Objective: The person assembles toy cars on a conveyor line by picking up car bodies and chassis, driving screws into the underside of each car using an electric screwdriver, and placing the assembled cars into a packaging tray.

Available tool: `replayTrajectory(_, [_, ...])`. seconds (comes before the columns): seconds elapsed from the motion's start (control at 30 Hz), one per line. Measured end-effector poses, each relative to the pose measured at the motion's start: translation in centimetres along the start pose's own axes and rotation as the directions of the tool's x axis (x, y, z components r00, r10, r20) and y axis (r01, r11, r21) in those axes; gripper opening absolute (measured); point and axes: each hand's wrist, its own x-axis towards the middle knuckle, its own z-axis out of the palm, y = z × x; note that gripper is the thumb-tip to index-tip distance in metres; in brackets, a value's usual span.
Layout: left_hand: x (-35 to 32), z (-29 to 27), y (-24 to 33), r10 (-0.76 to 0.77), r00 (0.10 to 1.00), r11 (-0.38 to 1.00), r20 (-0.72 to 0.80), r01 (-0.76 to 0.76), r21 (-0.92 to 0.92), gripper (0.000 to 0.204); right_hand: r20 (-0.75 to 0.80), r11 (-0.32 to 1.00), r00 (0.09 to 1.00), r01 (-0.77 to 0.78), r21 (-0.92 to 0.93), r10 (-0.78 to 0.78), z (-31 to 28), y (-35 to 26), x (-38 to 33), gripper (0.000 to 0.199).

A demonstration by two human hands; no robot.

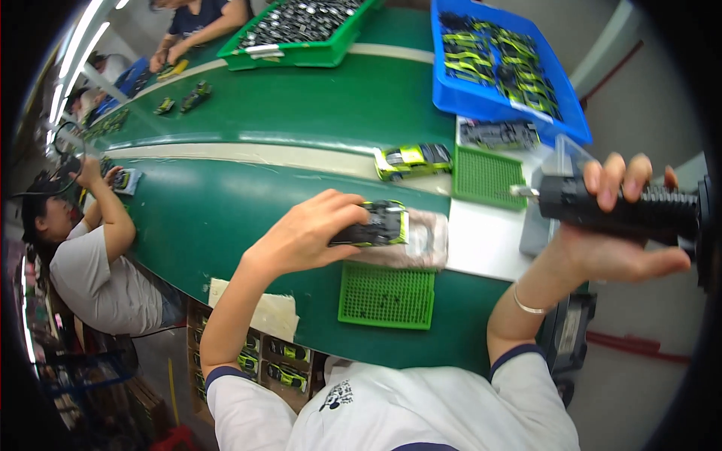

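My left hand (308, 233) grips a black and lime-green toy car (380, 223), underside up, over a folded cloth (425, 240) on the green conveyor belt (226, 210). My right hand (617, 240) holds a black electric screwdriver (624, 207) off to the right, its metal bit pointing left toward the car. A second green toy car (414, 159) lies on the belt's pale strip behind.
Green mesh trays lie in front (386, 295) and behind (487, 177). A blue bin (504, 60) holds several car parts, and a green crate (297, 34) sits farther back. One person (98, 255) works at the left, another at the far side (199, 22).
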Motion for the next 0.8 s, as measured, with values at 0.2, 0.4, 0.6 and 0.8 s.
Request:
replayTrajectory(0.2, [1.5, 4.6, 0.2, 0.134, 0.986, 0.989, 0.101, -0.139, 0.049, 0.039, 0.105, 0.994, 0.988, -0.11, 0.012, 0.108, 1.4, 0.0, -3.6, 0.08])
replayTrajectory(0.4, [1.1, 5.4, -0.1, 0.15, 0.989, 0.988, 0.006, -0.15, 0.04, 0.037, 0.249, 0.97, 0.943, -0.189, -0.152, 0.222, -0.2, 0.2, -8.8, 0.086])
replayTrajectory(0.6, [0.9, 6.3, -1.5, 0.255, 0.962, 0.966, -0.099, -0.251, 0.059, 0.036, 0.263, 0.88, 0.854, -0.369, -0.299, 0.448, -0.8, 1.4, -13.2, 0.08])
replayTrajectory(0.8, [0.0, 7.5, -2.6, 0.206, 0.963, 0.978, -0.175, -0.2, 0.052, 0.052, 0.326, 0.862, 0.804, -0.416, -0.291, 0.498, -1.5, 2.9, -14.8, 0.079])
